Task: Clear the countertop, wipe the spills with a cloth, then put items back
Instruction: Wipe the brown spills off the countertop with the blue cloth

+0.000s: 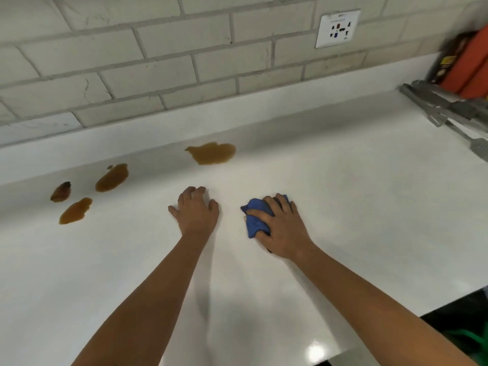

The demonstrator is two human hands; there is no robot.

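A bunched blue cloth (254, 217) lies on the white countertop (356, 207), and my right hand (281, 228) grips it from above, fingers curled over it. My left hand (195, 210) rests on the counter just to the left, fingers spread and bent, holding nothing. Several brown spills mark the counter: a large one (212, 153) near the back wall beyond my hands, and three smaller ones at far left (112, 177), (61, 192), (76, 210).
Grey metal tongs (449, 109) lie at the counter's right end, beside orange and dark packages (467, 64) against the wall. A wall socket (338, 28) sits in the tiled backsplash. The counter's front edge drops off at lower right (433, 310).
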